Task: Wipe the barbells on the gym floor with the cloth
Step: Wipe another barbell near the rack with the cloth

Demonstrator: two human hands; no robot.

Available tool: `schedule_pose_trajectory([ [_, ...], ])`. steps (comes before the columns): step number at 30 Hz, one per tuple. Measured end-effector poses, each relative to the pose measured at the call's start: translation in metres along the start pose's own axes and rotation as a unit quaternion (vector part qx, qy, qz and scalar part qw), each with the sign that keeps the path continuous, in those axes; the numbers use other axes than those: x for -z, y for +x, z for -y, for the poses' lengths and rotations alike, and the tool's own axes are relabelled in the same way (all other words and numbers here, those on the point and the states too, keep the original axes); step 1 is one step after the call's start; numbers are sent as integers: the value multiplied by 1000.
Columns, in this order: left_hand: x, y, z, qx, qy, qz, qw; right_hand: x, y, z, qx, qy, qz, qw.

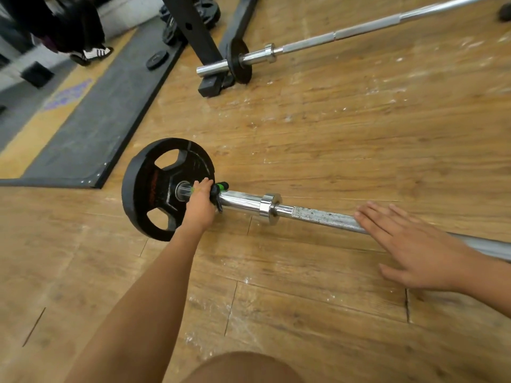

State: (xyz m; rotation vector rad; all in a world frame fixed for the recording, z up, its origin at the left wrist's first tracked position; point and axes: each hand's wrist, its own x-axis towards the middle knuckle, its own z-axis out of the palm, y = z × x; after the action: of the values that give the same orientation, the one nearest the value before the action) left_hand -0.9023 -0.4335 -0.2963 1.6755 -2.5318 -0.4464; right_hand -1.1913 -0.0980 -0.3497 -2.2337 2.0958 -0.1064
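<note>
A chrome barbell [320,217] lies across the wooden floor, with a black weight plate [154,189] on its left sleeve. My left hand [200,201] grips the sleeve beside a black and green collar clamp [219,189], right against the plate. My right hand [409,241] lies flat with straight fingers over the knurled shaft further right. A second barbell [359,30] with a small black plate [239,60] lies at the far side. No cloth is in view.
A black rack base [204,45] stands at the top centre, with loose plates [157,60] behind it. A dark rubber mat [91,128] covers the floor at left. A person's feet [94,52] stand at top left. My knee [243,367] shows at the bottom.
</note>
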Motion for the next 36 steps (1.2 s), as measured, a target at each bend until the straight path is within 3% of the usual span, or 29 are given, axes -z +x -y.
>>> schedule_pose_trajectory([
  [4,-2,-5,7,-46,17,27,998,-1,1,2,-7,0,-10,1000],
  [9,1,7,2,2,4,12,1000,1,-1,2,-3,-10,-22,1000],
  [15,-10,-3,15,-36,-5,22,999,-2,-1,6,-6,-23,-31,999],
  [20,4,2,8,56,-35,2,998,-4,-1,6,-1,-13,-34,999],
  [25,2,-14,7,-25,-10,27,999,-4,-4,13,-12,12,-5,1000],
  [30,12,-4,4,14,28,42,999,-5,-10,17,-13,6,-2,1000],
  [36,11,-23,5,-20,42,59,997,-6,-15,30,-9,1,-11,1000],
])
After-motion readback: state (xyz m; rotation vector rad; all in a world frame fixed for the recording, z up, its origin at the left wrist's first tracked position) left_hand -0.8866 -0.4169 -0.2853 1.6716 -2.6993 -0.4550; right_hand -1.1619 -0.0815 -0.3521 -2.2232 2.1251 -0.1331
